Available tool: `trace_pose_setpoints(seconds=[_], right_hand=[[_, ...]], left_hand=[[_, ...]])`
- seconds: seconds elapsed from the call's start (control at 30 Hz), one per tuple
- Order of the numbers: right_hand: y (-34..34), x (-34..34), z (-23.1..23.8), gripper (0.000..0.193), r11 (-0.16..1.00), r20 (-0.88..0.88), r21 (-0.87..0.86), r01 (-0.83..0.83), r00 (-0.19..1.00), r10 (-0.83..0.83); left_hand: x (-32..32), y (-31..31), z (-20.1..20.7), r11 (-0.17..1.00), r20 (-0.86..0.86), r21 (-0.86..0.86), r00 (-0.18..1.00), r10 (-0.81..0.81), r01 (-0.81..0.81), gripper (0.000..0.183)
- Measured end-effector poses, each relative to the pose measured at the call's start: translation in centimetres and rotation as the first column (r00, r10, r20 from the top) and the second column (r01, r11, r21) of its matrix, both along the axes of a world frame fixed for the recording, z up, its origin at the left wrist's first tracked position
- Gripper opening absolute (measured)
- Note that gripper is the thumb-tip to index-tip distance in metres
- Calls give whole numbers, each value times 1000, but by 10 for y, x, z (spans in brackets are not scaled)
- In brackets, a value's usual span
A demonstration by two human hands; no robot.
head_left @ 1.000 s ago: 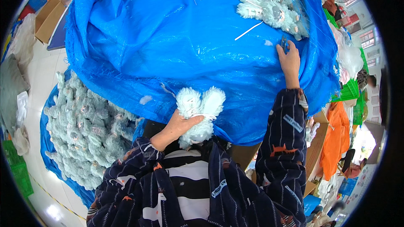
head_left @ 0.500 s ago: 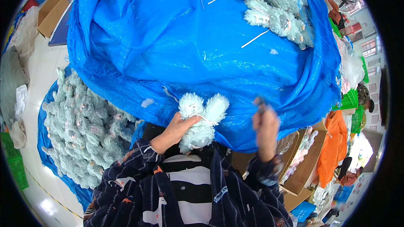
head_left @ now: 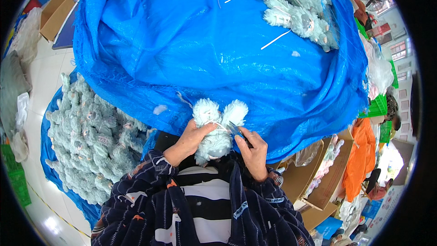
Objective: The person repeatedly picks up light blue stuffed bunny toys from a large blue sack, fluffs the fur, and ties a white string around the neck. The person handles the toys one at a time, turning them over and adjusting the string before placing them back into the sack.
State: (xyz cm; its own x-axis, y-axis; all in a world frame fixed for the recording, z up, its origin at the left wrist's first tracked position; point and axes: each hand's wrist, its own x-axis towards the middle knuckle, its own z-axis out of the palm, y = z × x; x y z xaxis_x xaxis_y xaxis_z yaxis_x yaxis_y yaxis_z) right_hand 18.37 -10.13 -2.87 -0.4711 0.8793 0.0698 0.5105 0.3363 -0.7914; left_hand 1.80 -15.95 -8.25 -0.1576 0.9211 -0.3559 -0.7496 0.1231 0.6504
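A fluffy pale blue-green plush toy [head_left: 214, 143] is upright against my front, its two rounded fluffy ends pointing away from me. My left hand [head_left: 191, 139] grips it from the left, with the thumb pressed over its middle. A thin white tie [head_left: 217, 123] crosses the plush there. On the other side, my right hand [head_left: 253, 150] is closed around a small dark metal tool [head_left: 234, 129], whose tip meets the plush beside the tie. Fingers hide most of that tool, so its exact kind is unclear.
A blue plastic sheet [head_left: 182, 50] spreads ahead, with more plush toys [head_left: 300, 20] and loose white ties at its far side. Another heap of plush toys [head_left: 91, 141] lies low at the left. Cardboard boxes [head_left: 296, 173] and an orange cloth [head_left: 359, 159] stand at the right.
My right hand, blurred and off to the right before, has come in leftward and brought the small tool to the plush. The left hand keeps its grip almost unmoved.
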Motion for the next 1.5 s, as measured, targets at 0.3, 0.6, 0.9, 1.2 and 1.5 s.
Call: trace_pose_setpoints(seconds=[0.3, 0.6, 0.9, 1.2, 1.5], right_hand=[[-1, -10, -7, 24, 998, -43, 54, -30, 999, 32], [109, 3, 49, 23, 903, -245, 300, 308, 940, -239], [153, 4, 73, 27, 847, -273, 465, 258, 952, -140], [10, -5, -7, 87, 800, -162, -400, -448, 893, 420], [-3, -33, -15, 80, 924, -339, -297, -241, 931, 134]], left_hand=[[2, 1, -2, 999, -15, -38, 999, -31, 31, 30], [2, -4, -2, 996, -53, -83, 998, -20, 16, 29], [-3, -18, -6, 995, -483, 6, 872, -81, 95, 29], [-14, -5, 19, 985, -432, 171, 899, 72, 3, 33], [-21, -7, 38, 964, -445, 191, 892, -81, 183, 56]])
